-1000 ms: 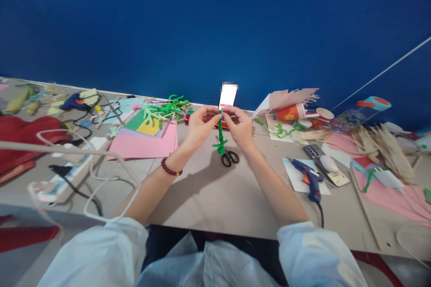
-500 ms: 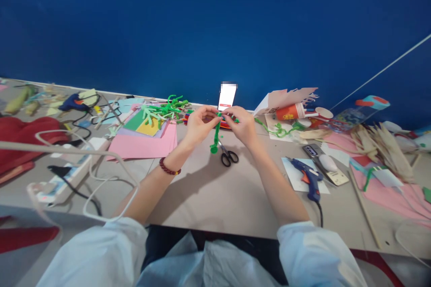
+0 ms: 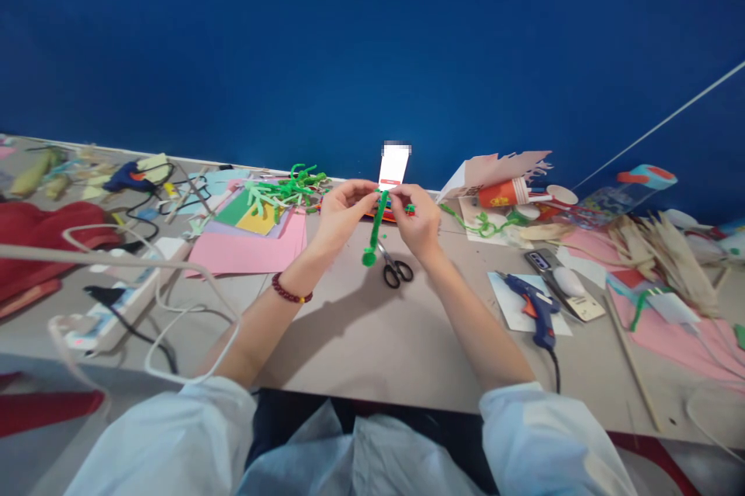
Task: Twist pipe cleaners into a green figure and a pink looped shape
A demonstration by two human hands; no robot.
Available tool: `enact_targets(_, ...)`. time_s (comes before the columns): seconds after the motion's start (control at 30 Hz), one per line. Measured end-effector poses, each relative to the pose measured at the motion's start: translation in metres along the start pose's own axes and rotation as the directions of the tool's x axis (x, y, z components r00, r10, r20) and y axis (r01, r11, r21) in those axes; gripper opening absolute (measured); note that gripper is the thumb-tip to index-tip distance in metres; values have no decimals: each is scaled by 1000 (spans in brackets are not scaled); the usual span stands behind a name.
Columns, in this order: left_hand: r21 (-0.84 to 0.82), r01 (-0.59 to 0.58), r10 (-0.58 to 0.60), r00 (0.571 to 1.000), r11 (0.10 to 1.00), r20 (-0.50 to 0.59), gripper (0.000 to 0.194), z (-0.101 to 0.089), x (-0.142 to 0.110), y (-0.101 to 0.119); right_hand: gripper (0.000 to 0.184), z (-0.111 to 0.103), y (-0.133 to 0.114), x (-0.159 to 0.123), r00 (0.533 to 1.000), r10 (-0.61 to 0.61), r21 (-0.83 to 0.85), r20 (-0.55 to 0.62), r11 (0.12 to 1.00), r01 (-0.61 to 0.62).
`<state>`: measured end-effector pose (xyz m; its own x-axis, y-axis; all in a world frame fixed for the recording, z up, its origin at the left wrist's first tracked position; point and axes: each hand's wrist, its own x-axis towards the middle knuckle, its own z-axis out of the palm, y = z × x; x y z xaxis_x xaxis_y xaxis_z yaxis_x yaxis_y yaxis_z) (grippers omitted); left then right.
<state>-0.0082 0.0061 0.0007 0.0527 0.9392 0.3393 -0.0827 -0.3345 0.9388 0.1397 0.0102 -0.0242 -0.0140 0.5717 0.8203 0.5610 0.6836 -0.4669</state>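
Note:
Between my two hands hangs a green pipe cleaner [image 3: 377, 227], its lower end curled into a small round coil. My left hand [image 3: 344, 218] pinches the upper end from the left, thumb and fingertips together. From the right, my right hand [image 3: 417, 218] pinches the same upper end with its fingers curled. Fingertips cover what is at the top. Black-handled scissors [image 3: 396, 269] lie on the table just below, partly behind the coil. A phone [image 3: 394, 165] with a lit screen stands behind my hands. More colored pipe cleaners [image 3: 401, 212] lie partly hidden behind my fingers.
Left are green pipe cleaner pieces [image 3: 294, 187], pink paper [image 3: 250, 251] and a power strip [image 3: 119, 310] with cables. On the right lie a blue glue gun [image 3: 538, 310], another phone [image 3: 544, 267], a wooden stick [image 3: 633, 364] and a tipped paper cup [image 3: 504, 193].
The hanging pipe cleaner tilts slightly more, its top shifted a little to the right. Both hands stay at its upper end, with fingers slightly repositioned.

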Motion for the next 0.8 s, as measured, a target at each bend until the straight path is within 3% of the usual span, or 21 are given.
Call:
enact_targets(0.1, 34, -25, 24, 1000, 999, 15, 26, -2, 3, -3, 15, 0, -3, 2, 999, 35, 92, -29, 995, -32)
enact_targets(0.27, -5, 79, -76, 971, 997, 228, 20, -3, 5, -10, 12, 0, -5, 4, 998, 43, 122, -44, 992, -38)
enact_targets(0.43, -37, 129, -115, 961, 991, 250, 29, -1, 4, -15, 12, -1, -4, 5, 995, 100, 133, -27, 987, -95)
enact_targets(0.67, -158, 283, -237, 936, 946, 259, 36, 0, 2, -10, 13, -2, -3, 6, 990, 139, 244, 28, 959, -142)
enact_targets(0.8, -222, 305, -230, 923, 926, 309, 33, -1, 2, -7, 13, -3, -4, 6, 990, 142, 323, 23, 936, -142)
